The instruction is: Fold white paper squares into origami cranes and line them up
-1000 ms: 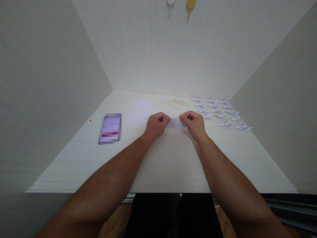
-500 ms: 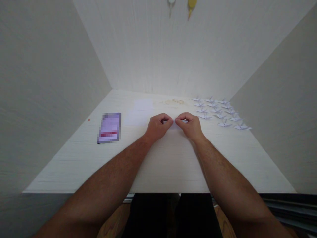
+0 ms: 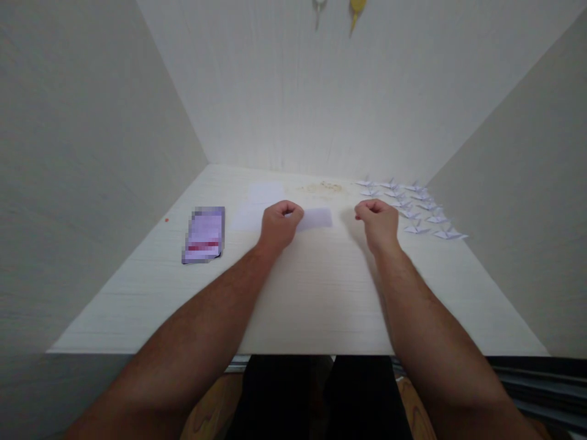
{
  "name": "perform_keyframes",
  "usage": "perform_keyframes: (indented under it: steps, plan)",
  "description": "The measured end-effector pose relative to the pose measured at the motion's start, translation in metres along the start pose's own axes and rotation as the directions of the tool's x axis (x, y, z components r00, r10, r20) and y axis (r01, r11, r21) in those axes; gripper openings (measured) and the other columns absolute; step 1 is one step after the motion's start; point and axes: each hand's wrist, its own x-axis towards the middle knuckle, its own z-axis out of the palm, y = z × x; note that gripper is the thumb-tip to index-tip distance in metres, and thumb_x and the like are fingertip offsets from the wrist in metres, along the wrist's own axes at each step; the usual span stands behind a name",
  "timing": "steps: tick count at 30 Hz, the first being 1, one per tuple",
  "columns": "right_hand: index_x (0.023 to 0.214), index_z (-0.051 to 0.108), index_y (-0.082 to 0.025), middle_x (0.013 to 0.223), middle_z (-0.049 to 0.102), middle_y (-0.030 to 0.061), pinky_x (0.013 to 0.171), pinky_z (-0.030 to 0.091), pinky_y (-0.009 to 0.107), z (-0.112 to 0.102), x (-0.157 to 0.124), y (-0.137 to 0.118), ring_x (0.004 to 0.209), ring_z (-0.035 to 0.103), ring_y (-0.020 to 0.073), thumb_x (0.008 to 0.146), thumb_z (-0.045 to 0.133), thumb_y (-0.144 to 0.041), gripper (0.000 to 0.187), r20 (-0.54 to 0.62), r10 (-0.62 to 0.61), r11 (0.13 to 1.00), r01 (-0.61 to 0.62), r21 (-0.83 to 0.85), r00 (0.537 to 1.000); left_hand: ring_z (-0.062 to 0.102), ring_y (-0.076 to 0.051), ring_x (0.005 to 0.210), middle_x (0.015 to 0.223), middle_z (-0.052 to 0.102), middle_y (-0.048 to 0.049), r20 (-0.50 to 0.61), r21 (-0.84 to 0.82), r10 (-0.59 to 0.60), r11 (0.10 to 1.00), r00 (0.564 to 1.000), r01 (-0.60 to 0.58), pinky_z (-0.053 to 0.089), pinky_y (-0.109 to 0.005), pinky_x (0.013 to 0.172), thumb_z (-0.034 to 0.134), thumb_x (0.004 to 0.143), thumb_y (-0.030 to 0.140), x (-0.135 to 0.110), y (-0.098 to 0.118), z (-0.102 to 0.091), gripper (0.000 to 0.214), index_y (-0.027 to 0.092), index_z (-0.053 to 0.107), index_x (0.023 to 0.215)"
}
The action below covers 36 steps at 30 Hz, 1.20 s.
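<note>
Pale table (image 3: 316,293). Left of the paper cranes (image 3: 416,228), I see paper strip (image 3: 317,218), left hand (image 3: 280,225) fingers pinching its end; right hand (image 3: 380,225), nearer them, fingers pressed together. I'd keep edges square.

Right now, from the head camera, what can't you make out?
All in the head view:
Paper strip: left end, hidden by the left hand.
Right hand: palm, turned away from the camera.
Flat purple item: surface details, blurred by pixelation.
Yellow wall piece: top, cut off by the upper edge.
</note>
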Motion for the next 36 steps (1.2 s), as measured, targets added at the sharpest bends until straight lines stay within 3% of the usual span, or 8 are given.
perform_keyframes:
  steps: [2, 3, 6, 8, 17, 20, 29, 36]
  plan:
    - [0.065, 0.063, -0.018, 0.059, 0.058, -0.0026, 0.059, 0.046, 0.027, -0.002, 0.003, 0.002, 0.056, 0.052, 0.0116, 0.067, 0.066, -0.026, 0.009, -0.048, 0.009, 0.998, -0.005, 0.070, 0.999, 0.054, -0.013, 0.063, 0.065, 0.063, 0.0008, -0.019, -0.059, -0.050, 0.997, 0.999, 0.048, 0.044, -0.027, 0.063, 0.063, 0.073, 0.032, 0.001, 0.000, -0.001, 0.016, 0.018, 0.065, 0.067]
    - [0.066, 0.063, -0.018, 0.060, 0.059, -0.0024, 0.061, 0.047, 0.028, 0.000, 0.001, 0.001, 0.057, 0.053, 0.0115, 0.068, 0.067, -0.029, 0.011, -0.009, 0.016, 0.995, -0.015, 0.099, 1.000, 0.053, -0.013, 0.063, 0.065, 0.062, 0.0010, -0.005, -0.079, -0.060, 0.995, 0.998, 0.060, 0.043, -0.027, 0.062, 0.063, 0.073, 0.033, 0.001, 0.000, -0.001, 0.016, 0.018, 0.065, 0.068]
    - [0.084, 0.069, -0.019, 0.073, 0.067, 0.0007, 0.062, 0.050, 0.028, 0.011, -0.009, -0.006, 0.064, 0.059, 0.0127, 0.068, 0.072, -0.039, 0.026, 0.244, 0.054, 0.985, -0.091, 0.146, 0.968, 0.051, -0.012, 0.061, 0.064, 0.061, 0.0014, 0.063, -0.100, -0.043, 0.994, 0.997, 0.049, 0.042, -0.026, 0.061, 0.064, 0.073, 0.034, -0.003, 0.005, 0.004, 0.017, 0.018, 0.065, 0.067]
    - [0.088, 0.071, -0.018, 0.073, 0.068, 0.0011, 0.061, 0.048, 0.026, 0.018, -0.017, -0.011, 0.063, 0.058, 0.0121, 0.066, 0.076, -0.041, 0.032, 0.320, 0.036, 0.987, -0.084, 0.137, 0.947, 0.050, -0.012, 0.061, 0.064, 0.061, 0.0015, 0.107, -0.100, -0.021, 0.994, 0.994, 0.032, 0.041, -0.025, 0.060, 0.065, 0.073, 0.034, -0.006, 0.007, 0.008, 0.018, 0.017, 0.064, 0.066]
    - [0.086, 0.075, -0.019, 0.062, 0.060, -0.0022, 0.054, 0.037, 0.025, 0.019, -0.023, -0.015, 0.056, 0.047, 0.0108, 0.070, 0.072, -0.045, 0.030, 0.325, -0.051, 0.999, 0.055, -0.001, 0.944, 0.049, -0.011, 0.059, 0.066, 0.064, 0.0012, 0.114, -0.022, 0.031, 0.999, 0.993, -0.029, 0.041, -0.026, 0.059, 0.065, 0.075, 0.035, -0.006, 0.005, 0.011, 0.019, 0.018, 0.065, 0.068]
    - [0.076, 0.073, -0.019, 0.056, 0.056, -0.0031, 0.050, 0.032, 0.025, 0.021, -0.025, -0.013, 0.052, 0.042, 0.0104, 0.071, 0.070, -0.040, 0.022, 0.296, -0.062, 0.993, 0.088, -0.076, 0.953, 0.051, -0.012, 0.059, 0.066, 0.064, 0.0011, 0.126, -0.027, 0.025, 0.999, 0.992, -0.022, 0.041, -0.026, 0.058, 0.065, 0.075, 0.034, -0.007, 0.007, 0.011, 0.018, 0.018, 0.064, 0.067]
    - [0.070, 0.070, -0.019, 0.059, 0.060, -0.0018, 0.054, 0.035, 0.026, 0.024, -0.031, -0.010, 0.055, 0.048, 0.0115, 0.075, 0.065, -0.034, 0.017, 0.371, -0.130, 0.981, 0.173, -0.086, 0.920, 0.053, -0.012, 0.059, 0.064, 0.064, 0.0005, 0.192, 0.014, 0.101, 0.994, 0.976, -0.106, 0.041, -0.025, 0.058, 0.063, 0.074, 0.027, -0.010, 0.011, 0.015, 0.012, 0.017, 0.065, 0.068]
    - [0.063, 0.066, -0.018, 0.054, 0.054, -0.0037, 0.051, 0.032, 0.024, 0.024, -0.031, -0.013, 0.053, 0.043, 0.0102, 0.071, 0.066, -0.027, 0.011, 0.315, -0.119, 0.988, 0.144, -0.059, 0.942, 0.053, -0.012, 0.059, 0.064, 0.064, 0.0008, 0.196, 0.127, 0.131, 0.979, 0.972, -0.157, 0.041, -0.026, 0.059, 0.061, 0.077, 0.027, -0.012, 0.015, 0.014, 0.014, 0.017, 0.064, 0.068]
